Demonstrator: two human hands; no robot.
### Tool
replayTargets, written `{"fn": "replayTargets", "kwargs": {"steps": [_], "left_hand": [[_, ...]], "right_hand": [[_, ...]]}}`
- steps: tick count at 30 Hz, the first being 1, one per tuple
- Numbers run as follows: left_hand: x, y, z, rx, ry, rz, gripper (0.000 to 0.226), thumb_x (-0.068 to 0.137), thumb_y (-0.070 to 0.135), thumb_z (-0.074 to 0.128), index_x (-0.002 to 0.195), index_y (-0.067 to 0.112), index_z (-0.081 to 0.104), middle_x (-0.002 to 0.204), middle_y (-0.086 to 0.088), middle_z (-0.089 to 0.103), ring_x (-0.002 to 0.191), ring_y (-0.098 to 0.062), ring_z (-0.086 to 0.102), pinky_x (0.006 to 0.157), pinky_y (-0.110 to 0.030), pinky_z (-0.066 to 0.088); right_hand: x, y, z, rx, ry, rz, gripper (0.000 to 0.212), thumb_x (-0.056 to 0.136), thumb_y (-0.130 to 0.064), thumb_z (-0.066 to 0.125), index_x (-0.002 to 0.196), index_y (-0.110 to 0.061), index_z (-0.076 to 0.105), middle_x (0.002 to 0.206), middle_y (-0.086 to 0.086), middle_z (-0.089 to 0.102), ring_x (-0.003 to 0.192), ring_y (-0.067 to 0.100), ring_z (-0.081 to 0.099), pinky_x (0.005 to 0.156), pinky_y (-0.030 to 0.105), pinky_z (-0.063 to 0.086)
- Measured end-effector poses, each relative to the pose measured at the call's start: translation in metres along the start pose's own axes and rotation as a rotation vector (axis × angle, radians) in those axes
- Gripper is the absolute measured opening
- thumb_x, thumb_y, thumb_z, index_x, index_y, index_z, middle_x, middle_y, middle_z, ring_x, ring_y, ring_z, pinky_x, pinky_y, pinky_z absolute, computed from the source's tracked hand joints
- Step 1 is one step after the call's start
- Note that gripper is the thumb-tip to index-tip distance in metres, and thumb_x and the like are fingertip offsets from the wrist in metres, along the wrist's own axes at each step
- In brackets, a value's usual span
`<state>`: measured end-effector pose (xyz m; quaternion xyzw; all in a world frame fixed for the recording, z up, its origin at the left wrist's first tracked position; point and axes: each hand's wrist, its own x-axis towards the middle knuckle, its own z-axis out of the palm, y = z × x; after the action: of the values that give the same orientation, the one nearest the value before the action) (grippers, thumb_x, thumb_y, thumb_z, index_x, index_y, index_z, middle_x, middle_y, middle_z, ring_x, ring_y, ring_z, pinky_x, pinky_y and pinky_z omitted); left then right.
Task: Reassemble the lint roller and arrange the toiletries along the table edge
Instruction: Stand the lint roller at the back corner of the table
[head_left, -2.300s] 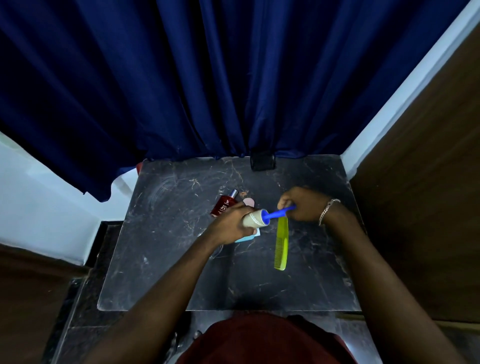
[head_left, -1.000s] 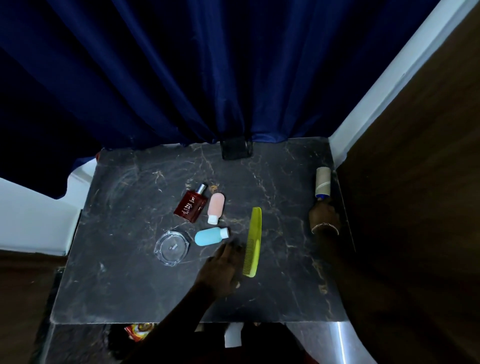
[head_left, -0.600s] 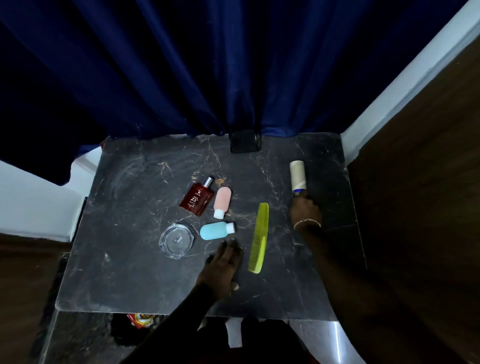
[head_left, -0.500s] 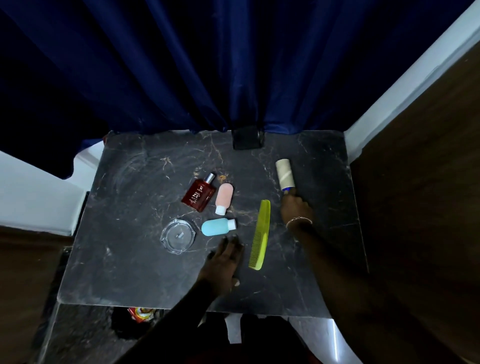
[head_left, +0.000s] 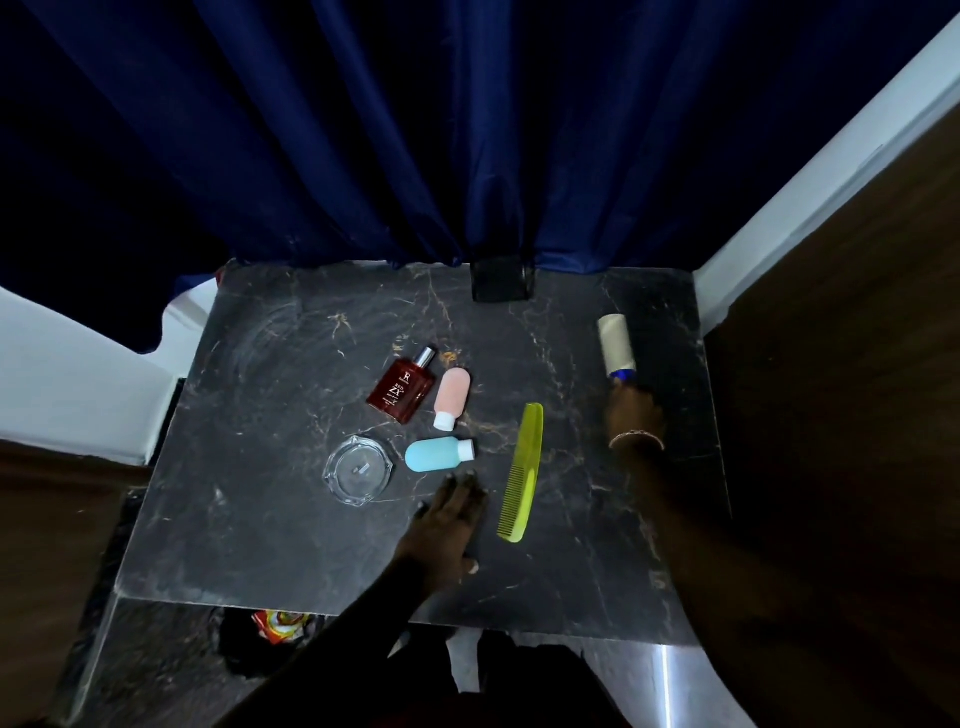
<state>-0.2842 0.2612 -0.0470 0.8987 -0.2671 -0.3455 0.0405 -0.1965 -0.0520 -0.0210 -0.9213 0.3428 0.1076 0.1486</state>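
The lint roller (head_left: 614, 344) lies near the table's right edge, its pale roll pointing away from me. My right hand (head_left: 632, 410) grips its blue handle, which is mostly hidden. My left hand (head_left: 448, 525) rests flat and open on the dark marble table (head_left: 260, 519), just below the blue bottle (head_left: 436, 453). A pink bottle (head_left: 452, 396) and a red perfume bottle (head_left: 402, 385) lie side by side above it. The yellow-green comb (head_left: 523, 470) lies lengthwise between my hands. A clear glass ashtray (head_left: 357, 469) sits left of the blue bottle.
A dark blue curtain (head_left: 415, 130) hangs behind the table. A black clip-like object (head_left: 502, 279) sits at the back edge. A wooden panel (head_left: 841, 364) stands close on the right. A colourful wrapper (head_left: 278, 623) lies below the front edge.
My right hand slid the lint roller left toward the comb, then back right near the edge. Earlier both hands joined the roll and handle. My left hand has stayed flat.
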Motion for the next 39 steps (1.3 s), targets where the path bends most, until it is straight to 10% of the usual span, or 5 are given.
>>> {"fn": "replayTargets", "kwargs": {"steps": [15, 29, 39], "left_hand": [[-0.004, 0.003, -0.003, -0.006, 0.018, 0.000, 0.108, 0.084, 0.046, 0.070, 0.165, 0.026, 0.002, 0.172, 0.001, -0.017, 0.161, -0.030, -0.009, 0.124, -0.062, 0.025], [-0.005, 0.004, -0.005, -0.021, 0.019, -0.004, 0.108, 0.086, 0.045, 0.070, 0.165, 0.027, 0.000, 0.172, 0.002, -0.019, 0.161, -0.028, -0.011, 0.126, -0.060, 0.021], [-0.004, 0.001, -0.002, -0.020, 0.022, 0.000, 0.107, 0.086, 0.046, 0.070, 0.165, 0.026, 0.000, 0.172, 0.002, -0.021, 0.161, -0.029, -0.011, 0.126, -0.061, 0.022]], "right_hand": [[-0.002, 0.020, -0.011, 0.037, 0.005, 0.135, 0.045, 0.104, -0.025, 0.039, 0.133, 0.008, 0.048, 0.126, 0.027, 0.061, 0.115, 0.046, 0.061, 0.094, 0.051, 0.051], [-0.063, -0.080, 0.028, -0.217, -0.075, -0.337, 0.035, 0.102, -0.015, 0.028, 0.126, 0.003, 0.046, 0.116, 0.019, 0.070, 0.109, 0.039, 0.068, 0.093, 0.045, 0.052], [-0.022, -0.036, 0.004, -0.097, -0.070, -0.097, 0.034, 0.103, -0.017, 0.036, 0.128, 0.003, 0.048, 0.123, 0.022, 0.066, 0.115, 0.041, 0.064, 0.095, 0.047, 0.052]]}}
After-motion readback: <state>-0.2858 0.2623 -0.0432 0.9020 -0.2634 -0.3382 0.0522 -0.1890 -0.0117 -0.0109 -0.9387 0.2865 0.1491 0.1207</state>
